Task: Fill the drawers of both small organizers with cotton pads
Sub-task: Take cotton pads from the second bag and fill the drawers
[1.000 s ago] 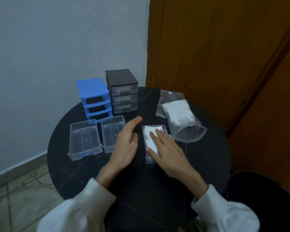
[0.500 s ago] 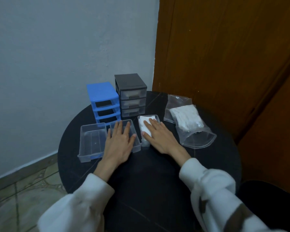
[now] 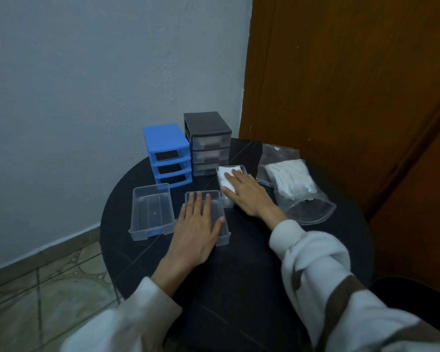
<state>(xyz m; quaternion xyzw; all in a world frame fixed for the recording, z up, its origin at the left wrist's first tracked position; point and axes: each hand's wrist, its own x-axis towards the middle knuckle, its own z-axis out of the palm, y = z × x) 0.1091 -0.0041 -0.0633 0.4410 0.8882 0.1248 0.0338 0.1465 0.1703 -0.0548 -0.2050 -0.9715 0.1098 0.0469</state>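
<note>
Three clear drawers lie on the round black tabletop [image 3: 239,270]; the left hand [image 3: 197,228] rests flat, fingers straight, on the middle drawer [image 3: 220,217]; the right hand [image 3: 249,193], fingers straight, presses cotton pads [image 3: 225,177] into the right drawer [image 3: 240,168] beside the black organizer [image 3: 207,143] and blue organizer [image 3: 167,154].

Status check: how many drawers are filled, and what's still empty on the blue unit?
Done: the black organizer has its three drawers in, at least the top two showing white pads. In hand: the right hand presses flat on pads in a third clear drawer. The left hand rests on an empty drawer. Left: another empty drawer, and the blue organizer with three open slots. The pad bag lies open.
</note>
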